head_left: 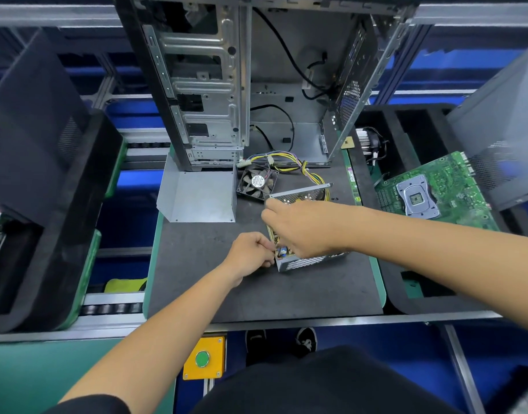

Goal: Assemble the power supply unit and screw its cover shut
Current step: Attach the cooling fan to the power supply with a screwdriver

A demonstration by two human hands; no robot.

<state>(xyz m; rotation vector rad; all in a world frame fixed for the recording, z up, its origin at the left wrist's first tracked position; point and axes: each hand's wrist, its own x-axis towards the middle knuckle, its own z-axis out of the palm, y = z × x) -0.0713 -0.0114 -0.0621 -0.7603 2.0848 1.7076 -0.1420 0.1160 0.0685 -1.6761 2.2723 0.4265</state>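
Observation:
The open power supply housing [309, 261], a grey metal box with perforated walls, sits mid-mat with its circuit board exposed. My right hand [298, 225] reaches into it from the right, fingers curled over the board. My left hand [251, 253] is pinched at the box's left front corner; what it pinches is too small to tell. The grey bent-metal cover [201, 195] lies apart to the left. A black fan [256, 182] rests behind the box, with a yellow and black cable bundle [289, 165] trailing from it.
An empty PC case [245, 79] stands upright at the back of the dark mat [256, 294]. A green motherboard [436, 192] lies in a black foam tray at right. Black foam trays [47, 204] stand at left. A yellow box with a green button [203, 358] sits below the table edge.

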